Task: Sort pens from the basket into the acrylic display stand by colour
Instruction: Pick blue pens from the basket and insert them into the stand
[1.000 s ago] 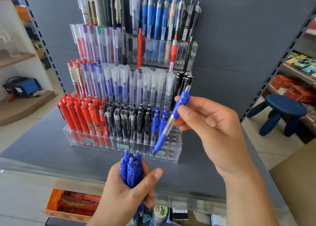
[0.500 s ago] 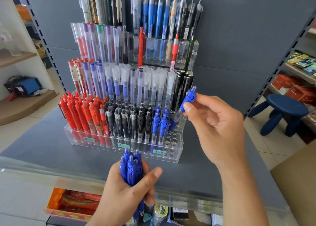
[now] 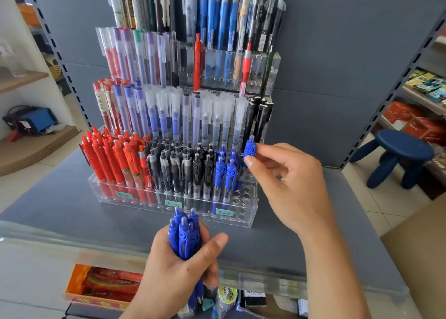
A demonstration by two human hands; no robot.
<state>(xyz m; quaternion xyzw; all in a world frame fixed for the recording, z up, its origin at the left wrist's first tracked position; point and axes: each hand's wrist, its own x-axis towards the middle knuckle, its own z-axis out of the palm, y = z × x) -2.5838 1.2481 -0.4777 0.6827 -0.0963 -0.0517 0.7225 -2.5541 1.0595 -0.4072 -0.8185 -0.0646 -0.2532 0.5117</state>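
Observation:
A tiered acrylic display stand (image 3: 251, 212) stands on the grey shelf, its front row holding red pens (image 3: 113, 159), black pens (image 3: 183, 169) and several blue pens (image 3: 224, 171). My right hand (image 3: 289, 186) pinches the top of one blue pen (image 3: 249, 149), which stands nearly upright at the right end of the blue group, its lower part down among the stand's holes. My left hand (image 3: 178, 268) grips a bundle of several blue pens (image 3: 184, 236) upright in front of the stand. No basket is in view.
Empty holes (image 3: 243, 195) remain at the stand's front right corner. Higher tiers hold capped and clip pens. A grey back panel rises behind. A blue stool (image 3: 398, 154) stands at right; boxes (image 3: 106, 285) sit below the shelf edge.
My right hand carried the single blue pen from a slant in front of the stand up and right, turning it upright and lowering it into the blue section. The left hand stayed still.

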